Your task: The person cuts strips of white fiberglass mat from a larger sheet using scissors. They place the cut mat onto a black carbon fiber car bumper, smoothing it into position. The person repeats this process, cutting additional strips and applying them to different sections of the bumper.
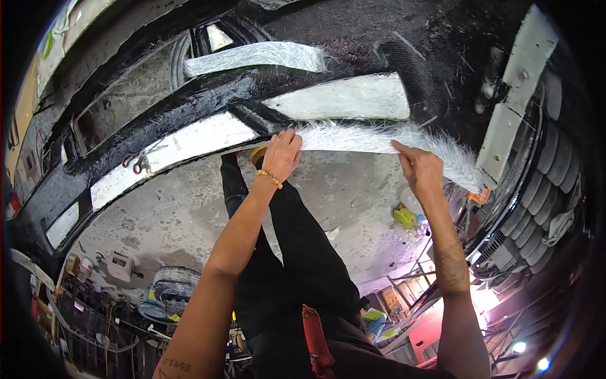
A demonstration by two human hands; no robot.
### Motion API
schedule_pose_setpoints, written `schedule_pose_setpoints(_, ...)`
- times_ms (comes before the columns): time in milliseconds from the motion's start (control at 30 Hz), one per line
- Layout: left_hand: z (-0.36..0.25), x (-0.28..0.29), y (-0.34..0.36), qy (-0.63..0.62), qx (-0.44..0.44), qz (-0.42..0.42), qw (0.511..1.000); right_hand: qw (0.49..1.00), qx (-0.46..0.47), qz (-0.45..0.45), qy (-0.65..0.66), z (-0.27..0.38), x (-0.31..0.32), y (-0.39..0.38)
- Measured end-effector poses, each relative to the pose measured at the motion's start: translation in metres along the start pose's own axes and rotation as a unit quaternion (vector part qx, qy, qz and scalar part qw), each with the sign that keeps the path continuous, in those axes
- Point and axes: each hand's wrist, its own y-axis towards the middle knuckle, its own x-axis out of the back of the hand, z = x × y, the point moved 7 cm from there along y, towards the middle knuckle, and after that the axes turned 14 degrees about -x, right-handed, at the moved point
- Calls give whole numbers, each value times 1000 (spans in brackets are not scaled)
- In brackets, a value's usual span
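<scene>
My left hand (283, 156), with a beaded bracelet, has its fingers curled over the left end of a white fibreglass strip (341, 136) lying along the edge of a long black moulded piece (196, 95). My right hand (421, 170) touches the strip's lower edge farther right with its index finger stretched out, thumb apart and other fingers bent. The strip's frayed right end slopes down beside a small orange item (480, 196). Flat white panels (334, 95) sit in the black piece. Scissors (142, 161) lie on the left panel, and another fibre strip (252, 58) lies higher up.
A pale strip with bolts (519, 76) and dark slatted pieces (543, 189) stand at the right. Below are the concrete floor (164, 215), my legs, a white container (121, 265) and yellow-green bags (405, 218). Cluttered shelving and metal frames fill the lower edges.
</scene>
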Motion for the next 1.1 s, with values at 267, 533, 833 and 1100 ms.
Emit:
schedule_pose_setpoints(267, 20, -23, -63, -188, 103, 54, 975, 941, -195, 120, 248, -11, 13, -25)
schedule_pose_setpoints(533, -3, -32, -106, -616, 226, 71, 752, 868, -274, 86, 405, -40, 0, -56)
schedule_pose_setpoints(833, 13, -24, -89, -600, 234, 215, 734, 853, -242, 24, 461, -16, 7, -53)
schedule_pose_setpoints(1100, -31, 0, 22, -519, 50, 201, 830, 787, -238, 58, 566, -8, 9, -60)
